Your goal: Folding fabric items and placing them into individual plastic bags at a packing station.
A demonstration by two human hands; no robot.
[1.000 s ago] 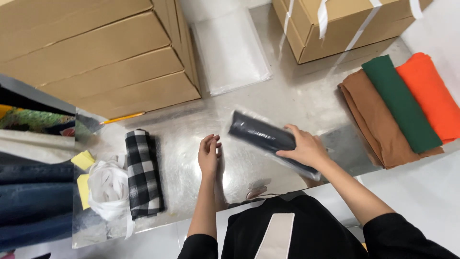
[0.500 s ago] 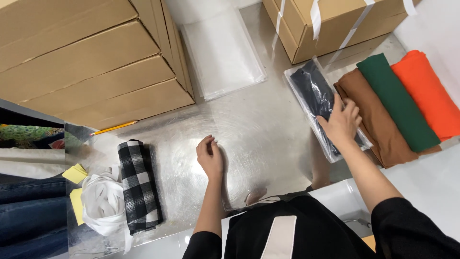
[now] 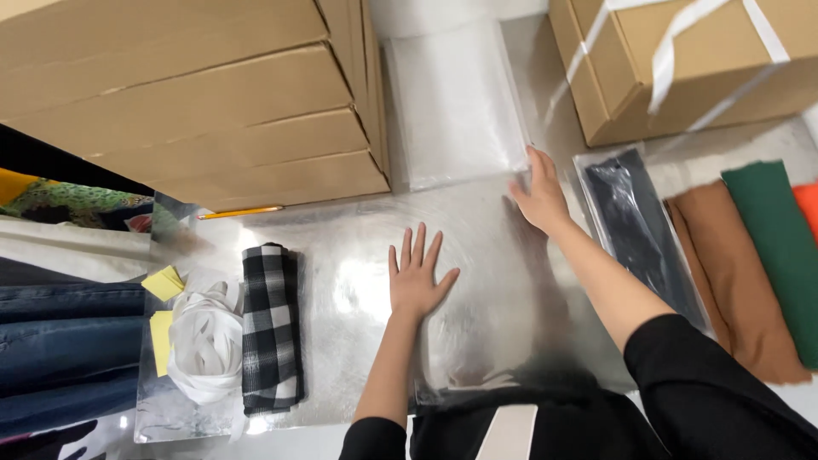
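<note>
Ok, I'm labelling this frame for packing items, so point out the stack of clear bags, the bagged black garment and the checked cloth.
Stack of clear bags (image 3: 456, 102), head view, middle of the top bag.
Bagged black garment (image 3: 635, 226), head view, middle of the dark cloth.
Checked cloth (image 3: 270, 328), head view, centre of the fold.

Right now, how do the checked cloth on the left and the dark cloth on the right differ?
The checked cloth is black-and-white, rolled and unbagged; the dark cloth is plain, flat and inside a clear bag. The checked cloth lies beside white ribbon, the dark cloth beside a brown cloth. Both lie lengthwise on the table; neither is touched.
</note>
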